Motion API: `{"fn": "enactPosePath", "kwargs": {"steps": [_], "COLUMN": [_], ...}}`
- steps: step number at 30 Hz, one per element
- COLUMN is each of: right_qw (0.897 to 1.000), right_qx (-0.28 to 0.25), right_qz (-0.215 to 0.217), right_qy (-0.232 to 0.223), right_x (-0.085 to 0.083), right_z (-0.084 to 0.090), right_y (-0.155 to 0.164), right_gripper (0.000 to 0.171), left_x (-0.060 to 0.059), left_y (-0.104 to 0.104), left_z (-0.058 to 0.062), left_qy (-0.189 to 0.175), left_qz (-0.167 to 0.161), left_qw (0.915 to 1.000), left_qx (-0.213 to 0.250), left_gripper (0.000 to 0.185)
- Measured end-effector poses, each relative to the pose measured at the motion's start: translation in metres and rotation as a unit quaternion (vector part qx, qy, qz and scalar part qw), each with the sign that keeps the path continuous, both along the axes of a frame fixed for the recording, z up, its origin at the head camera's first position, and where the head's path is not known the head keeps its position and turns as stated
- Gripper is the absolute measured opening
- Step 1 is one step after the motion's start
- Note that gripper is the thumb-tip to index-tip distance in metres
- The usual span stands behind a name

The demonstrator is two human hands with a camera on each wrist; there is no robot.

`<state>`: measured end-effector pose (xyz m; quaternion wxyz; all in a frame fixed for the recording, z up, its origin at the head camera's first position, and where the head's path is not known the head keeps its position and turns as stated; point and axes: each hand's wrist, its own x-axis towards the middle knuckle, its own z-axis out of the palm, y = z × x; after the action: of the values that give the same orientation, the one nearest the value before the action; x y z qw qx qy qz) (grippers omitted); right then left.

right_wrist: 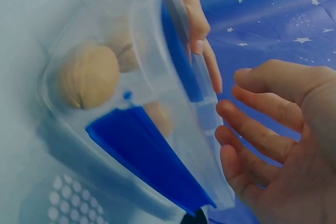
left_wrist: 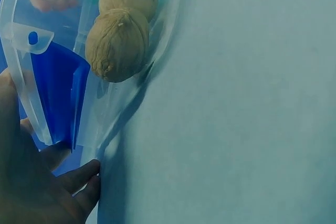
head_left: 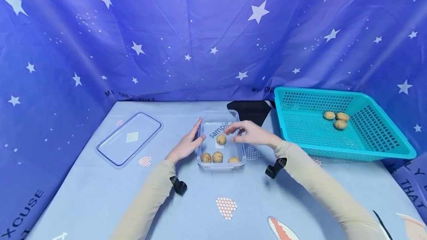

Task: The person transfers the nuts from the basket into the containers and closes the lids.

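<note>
A clear plastic food box (head_left: 221, 165) with blue side clips (right_wrist: 147, 156) stands uncovered on the table. Along its near side lie walnuts (head_left: 217, 156), and another walnut (head_left: 221, 139) sits nearer the middle. My left hand (head_left: 185, 144) rests against the box's left wall, thumb and fingers spread along the rim. Over the right rim hovers my right hand (head_left: 251, 133), its fingers loosely bent and apart beside the middle walnut. Nothing is between those fingers in the right wrist view. In the left wrist view, two walnuts (left_wrist: 118, 45) show through the box wall.
A teal plastic basket (head_left: 300, 152) stands at the back right, with three walnuts (head_left: 340, 124) inside. To the left lies a clear lid (head_left: 146, 138) with a blue seal. A blue starry curtain (head_left: 200, 29) rises behind the table; a black patch (head_left: 251, 111) shows behind the box.
</note>
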<state>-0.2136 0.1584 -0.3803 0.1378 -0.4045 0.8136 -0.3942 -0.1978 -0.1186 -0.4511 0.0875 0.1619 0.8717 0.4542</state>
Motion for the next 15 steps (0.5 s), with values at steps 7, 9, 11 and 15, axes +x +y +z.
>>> {"fn": "enactPosePath", "kwargs": {"steps": [7, 9, 11, 15], "right_qw": [0.999, 0.997, 0.996, 0.993], "right_qx": [0.004, 0.003, 0.004, 0.02], "right_qz": [-0.052, -0.069, -0.088, -0.117], "right_qy": [0.016, 0.017, 0.015, 0.02], "right_x": [-0.003, -0.004, -0.007, -0.009], "right_z": [0.019, 0.027, 0.035, 0.053], "right_y": [0.018, 0.025, 0.031, 0.041], "right_gripper": [0.028, 0.028, 0.027, 0.026], "left_x": [0.0, 0.0, 0.0, 0.002], "left_y": [-0.002, -0.002, -0.001, -0.001], "left_z": [0.002, 0.002, 0.002, 0.003], "left_qy": [0.003, 0.001, 0.0, -0.002], "left_qz": [-0.002, 0.0, 0.002, 0.004], "left_qw": [1.0, 1.0, 1.0, 1.0], "left_qx": [-0.003, -0.006, -0.006, -0.004], "left_gripper": [0.069, 0.069, 0.069, 0.068]}}
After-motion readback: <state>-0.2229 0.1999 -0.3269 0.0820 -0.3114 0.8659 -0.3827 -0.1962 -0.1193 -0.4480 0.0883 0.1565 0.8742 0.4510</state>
